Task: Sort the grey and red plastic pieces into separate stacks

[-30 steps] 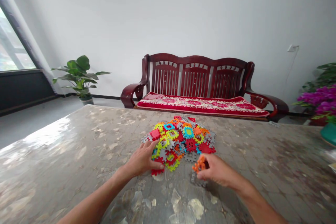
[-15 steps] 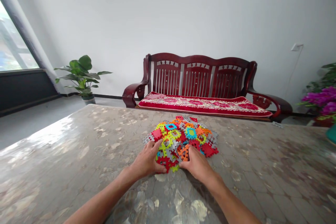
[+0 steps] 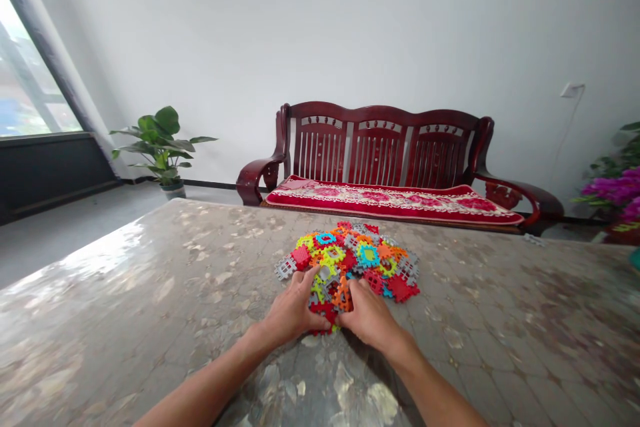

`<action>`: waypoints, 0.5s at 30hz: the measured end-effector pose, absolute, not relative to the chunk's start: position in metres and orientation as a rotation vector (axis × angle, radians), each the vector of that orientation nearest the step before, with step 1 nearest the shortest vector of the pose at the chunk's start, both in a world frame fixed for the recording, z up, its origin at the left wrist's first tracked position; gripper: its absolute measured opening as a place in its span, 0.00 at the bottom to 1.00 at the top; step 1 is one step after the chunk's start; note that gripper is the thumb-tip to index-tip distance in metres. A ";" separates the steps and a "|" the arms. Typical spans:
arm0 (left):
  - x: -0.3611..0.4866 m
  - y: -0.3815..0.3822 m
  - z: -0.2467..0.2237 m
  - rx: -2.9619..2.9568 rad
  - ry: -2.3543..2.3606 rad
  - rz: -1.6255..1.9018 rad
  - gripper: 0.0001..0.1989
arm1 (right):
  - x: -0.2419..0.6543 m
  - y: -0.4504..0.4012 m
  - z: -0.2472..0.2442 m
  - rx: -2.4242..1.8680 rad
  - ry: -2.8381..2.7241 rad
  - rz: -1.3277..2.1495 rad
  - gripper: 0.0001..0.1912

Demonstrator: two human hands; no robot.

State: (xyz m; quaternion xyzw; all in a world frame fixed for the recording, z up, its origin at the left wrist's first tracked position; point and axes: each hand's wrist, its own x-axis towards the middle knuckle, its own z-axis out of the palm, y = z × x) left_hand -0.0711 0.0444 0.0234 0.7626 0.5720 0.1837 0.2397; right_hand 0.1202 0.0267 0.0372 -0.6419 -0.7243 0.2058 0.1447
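A heap of colourful plastic interlocking tiles (image 3: 334,254) with notched edges lies on the table. At the near side of the heap, my left hand (image 3: 294,307) curls its fingers and thumb around yellow-green, grey and red tiles (image 3: 327,312). Opposite it, my right hand (image 3: 373,319) presses in from the right, thumb and fingers closed on an orange tile (image 3: 343,295) that stands tilted. Between the two hands several tiles are squeezed together. My fingers partly hide the lower tiles. A blue tile with a yellow centre (image 3: 369,255) lies on top, just beyond my right hand.
The table (image 3: 165,307) has a patterned, glossy cover. Behind it stands a dark red wooden bench (image 3: 377,147) with a red floral cushion (image 3: 395,199). A potted plant (image 3: 163,140) is at the left, purple flowers (image 3: 613,193) at the right. A small grey piece (image 3: 534,239) lies near the far edge.
My hands have drawn closer together, the left moving right, squeezing the near tiles between them. The orange tile has tilted more upright. The whole view has shifted slightly.
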 end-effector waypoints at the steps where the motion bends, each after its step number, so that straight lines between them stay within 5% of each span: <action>1: -0.071 0.046 0.022 2.080 1.558 0.516 0.53 | 0.120 0.028 0.037 -1.849 -2.089 0.594 0.22; 15: -0.061 0.050 0.008 2.087 1.343 0.809 0.32 | 0.112 0.034 0.024 -1.639 -1.825 0.755 0.15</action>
